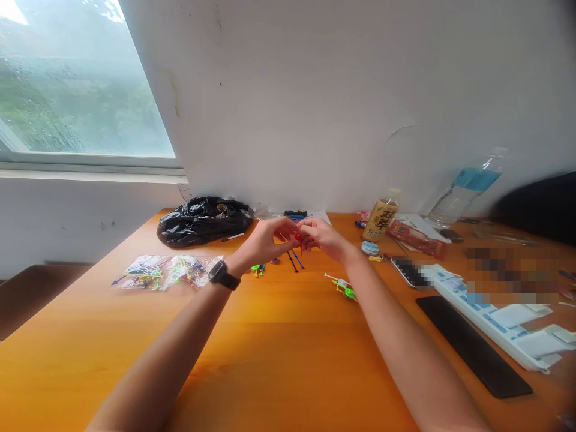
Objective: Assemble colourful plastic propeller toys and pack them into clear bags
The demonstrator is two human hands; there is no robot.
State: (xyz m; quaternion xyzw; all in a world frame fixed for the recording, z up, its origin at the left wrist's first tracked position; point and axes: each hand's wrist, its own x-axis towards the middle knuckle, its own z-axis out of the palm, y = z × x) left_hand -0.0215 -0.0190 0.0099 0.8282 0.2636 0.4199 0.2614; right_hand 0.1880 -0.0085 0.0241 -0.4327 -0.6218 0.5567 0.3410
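Note:
My left hand and my right hand meet above the far part of the wooden table. Between their fingertips is a small red plastic piece, mostly covered by the fingers, so its exact kind is hidden. Both hands are closed in a pinch on it. Just below them lie dark and blue thin plastic sticks. Green and yellow small plastic parts rest by my left wrist. Beside my right forearm sits a green and white plastic piece.
Clear bags of colourful plastic parts lie left, before a black plastic bag. On the right are a drink bottle, a round tin, a phone, a white keyboard, a black wrist rest and a large clear bottle.

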